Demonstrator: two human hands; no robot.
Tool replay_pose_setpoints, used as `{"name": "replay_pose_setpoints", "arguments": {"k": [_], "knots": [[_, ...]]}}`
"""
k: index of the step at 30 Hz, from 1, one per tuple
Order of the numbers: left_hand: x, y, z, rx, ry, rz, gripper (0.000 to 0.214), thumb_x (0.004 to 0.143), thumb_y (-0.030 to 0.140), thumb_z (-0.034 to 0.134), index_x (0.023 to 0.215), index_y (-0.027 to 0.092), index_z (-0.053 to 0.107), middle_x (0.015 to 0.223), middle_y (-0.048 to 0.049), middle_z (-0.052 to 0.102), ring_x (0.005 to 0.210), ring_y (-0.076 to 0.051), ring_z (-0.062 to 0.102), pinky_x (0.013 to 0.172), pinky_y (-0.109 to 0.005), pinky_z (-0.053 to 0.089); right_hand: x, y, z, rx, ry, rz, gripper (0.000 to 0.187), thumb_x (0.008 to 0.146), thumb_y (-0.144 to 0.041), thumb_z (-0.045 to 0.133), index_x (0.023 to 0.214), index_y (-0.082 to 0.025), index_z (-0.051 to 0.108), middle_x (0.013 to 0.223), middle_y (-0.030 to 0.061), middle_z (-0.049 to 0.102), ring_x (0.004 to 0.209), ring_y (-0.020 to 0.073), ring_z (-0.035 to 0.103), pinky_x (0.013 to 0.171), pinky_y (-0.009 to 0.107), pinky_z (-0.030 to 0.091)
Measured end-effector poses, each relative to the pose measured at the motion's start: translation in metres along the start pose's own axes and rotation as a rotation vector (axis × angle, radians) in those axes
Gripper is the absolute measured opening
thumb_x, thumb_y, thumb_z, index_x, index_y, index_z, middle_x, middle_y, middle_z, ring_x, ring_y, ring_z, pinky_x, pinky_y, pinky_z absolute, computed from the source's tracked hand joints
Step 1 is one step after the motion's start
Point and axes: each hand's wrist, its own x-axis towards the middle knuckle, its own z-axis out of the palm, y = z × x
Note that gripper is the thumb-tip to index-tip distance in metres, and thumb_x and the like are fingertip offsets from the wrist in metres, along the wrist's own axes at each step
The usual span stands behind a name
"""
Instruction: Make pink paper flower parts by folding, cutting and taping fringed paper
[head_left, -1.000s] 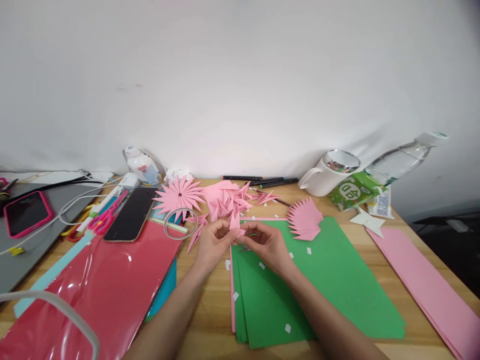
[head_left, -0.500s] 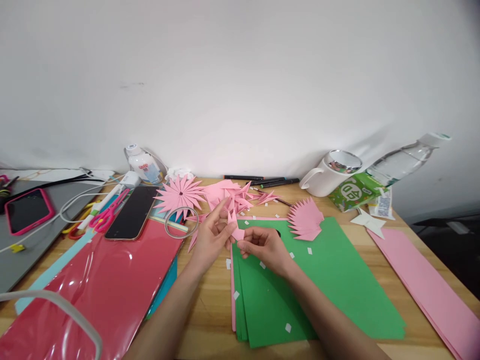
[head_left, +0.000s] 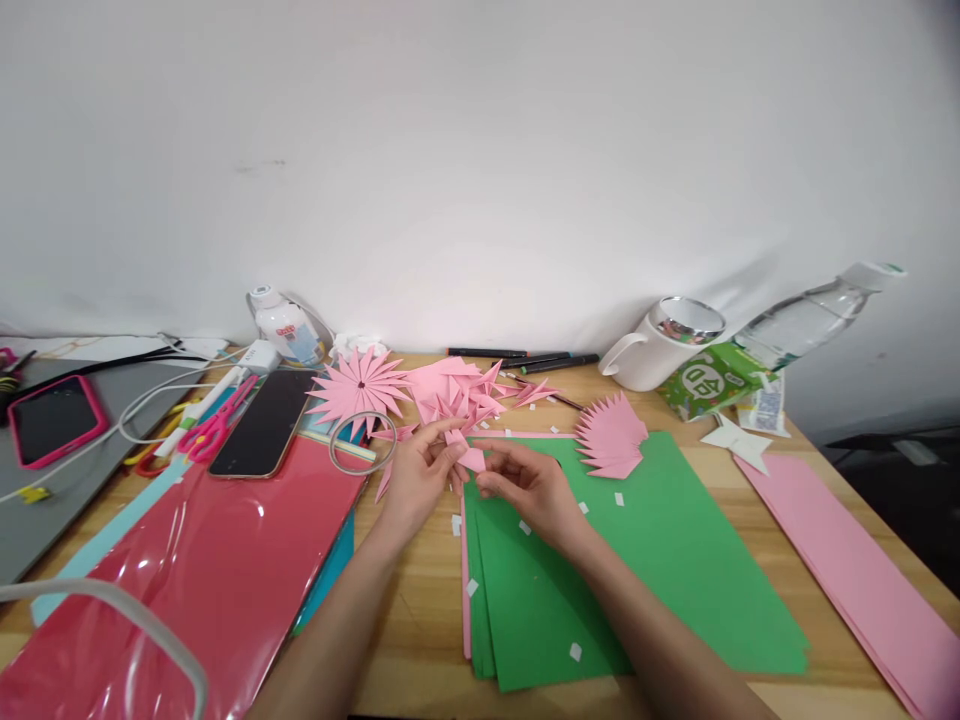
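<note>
My left hand [head_left: 421, 472] is closed on a small folded pink paper piece [head_left: 472, 460], its thumb pressed on the near face. The fingers of my right hand [head_left: 534, 488] curl around the right end of that piece, thumb below and index finger above. Both hands are over the left edge of the green paper sheets [head_left: 645, 570]. Just beyond them is a heap of folded pink paper pieces [head_left: 457, 385]. A pink paper star wheel [head_left: 361, 387] lies left of the heap, and a pink pleated fan [head_left: 611, 437] rests on the green sheets.
To the left are a roll of tape [head_left: 337, 463], a black phone [head_left: 264, 425], pink scissors [head_left: 215, 425] and red wrapped paper [head_left: 210, 560]. At the right stand a white mug [head_left: 651, 350] and a tilted water bottle [head_left: 806, 318], near pink paper strips [head_left: 840, 570]. Markers [head_left: 559, 363] lie along the wall.
The folded pink piece has tipped lower between my hands, and its upright points no longer stick up above my left fingers. My left fingers have bent down over it.
</note>
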Motion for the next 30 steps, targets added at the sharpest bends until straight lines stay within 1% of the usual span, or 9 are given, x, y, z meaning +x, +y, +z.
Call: {"name": "replay_pose_setpoints", "arguments": {"k": [3,5,7,9,14,17,22,26,30], "knots": [[0.001,0.0,0.0,-0.016,0.004,-0.009,0.042,0.069,0.037,0.073,0.103,0.013,0.069,0.048,0.0037,0.058,0.039,-0.011,0.054,0.04,-0.02,0.041,0.0,-0.001,-0.001,-0.011,-0.019,-0.033,0.036,0.072,-0.04,0.077,0.102,-0.023,0.068,0.074,-0.0009,0.063,0.066,0.0135,0.06,0.064,0.028,0.051],[0.001,0.0,-0.001,-0.019,0.008,-0.009,0.041,0.068,0.036,0.074,0.102,0.014,0.069,0.05,0.0037,0.059,0.04,-0.011,0.054,0.041,-0.021,0.041,-0.001,-0.002,-0.002,-0.016,-0.019,-0.08,0.035,0.07,-0.038,0.079,0.101,-0.024,0.069,0.092,0.0031,0.066,0.07,0.0137,0.062,0.067,0.029,0.053],[0.001,-0.001,-0.002,-0.023,0.005,-0.013,0.043,0.067,0.037,0.076,0.102,0.014,0.069,0.052,0.0035,0.06,0.04,-0.01,0.054,0.041,-0.021,0.041,-0.001,-0.002,-0.002,-0.031,-0.014,-0.133,0.037,0.069,-0.035,0.081,0.102,-0.026,0.069,0.111,0.0057,0.062,0.073,0.0134,0.063,0.07,0.031,0.056],[0.001,-0.002,-0.003,-0.025,-0.005,-0.019,0.045,0.067,0.039,0.076,0.104,0.014,0.069,0.051,0.0033,0.06,0.04,-0.01,0.054,0.041,-0.021,0.041,-0.002,-0.002,-0.001,-0.048,-0.007,-0.177,0.037,0.069,-0.033,0.08,0.104,-0.028,0.07,0.117,0.0064,0.058,0.074,0.013,0.063,0.072,0.032,0.057],[0.001,-0.003,-0.005,-0.022,-0.023,-0.019,0.051,0.069,0.042,0.075,0.109,0.012,0.067,0.05,0.0029,0.06,0.041,-0.011,0.054,0.041,-0.021,0.041,-0.004,-0.004,0.002,-0.152,0.017,-0.303,0.032,0.078,-0.024,0.073,0.11,-0.03,0.07,0.113,0.0072,0.059,0.082,0.0154,0.065,0.072,0.031,0.058],[0.001,-0.005,-0.005,-0.039,-0.038,-0.014,0.054,0.069,0.044,0.075,0.111,0.011,0.067,0.053,0.0012,0.062,0.042,-0.011,0.054,0.04,-0.021,0.041,-0.006,-0.008,0.003,-0.297,0.052,-0.403,0.024,0.081,-0.021,0.069,0.103,-0.03,0.073,0.108,0.0077,0.064,0.089,0.0182,0.066,0.068,0.029,0.058],[0.0,-0.006,-0.004,-0.058,-0.044,-0.006,0.052,0.07,0.043,0.074,0.111,0.011,0.067,0.052,0.002,0.06,0.042,-0.01,0.053,0.041,-0.02,0.041,-0.006,-0.01,0.003,-0.43,0.109,-0.503,0.014,0.082,-0.02,0.069,0.092,-0.026,0.075,0.1,0.0079,0.069,0.078,0.0172,0.068,0.06,0.028,0.057],[0.0,-0.008,-0.004,-0.078,-0.043,-0.024,0.053,0.071,0.042,0.074,0.113,0.01,0.067,0.051,0.0022,0.06,0.042,-0.01,0.054,0.041,-0.02,0.041,-0.006,-0.007,0.003,-0.469,0.136,-0.578,0.007,0.081,-0.018,0.069,0.083,-0.023,0.074,0.097,0.0089,0.071,0.079,0.0176,0.068,0.058,0.027,0.055],[0.0,-0.011,-0.004,-0.098,-0.03,-0.031,0.054,0.071,0.042,0.074,0.113,0.01,0.066,0.052,0.0022,0.06,0.042,-0.01,0.055,0.04,-0.02,0.041,-0.006,-0.004,0.003,-0.505,0.144,-0.648,0.007,0.082,-0.016,0.067,0.08,-0.021,0.073,0.097,0.0089,0.07,0.076,0.0159,0.068,0.057,0.025,0.054]]}}
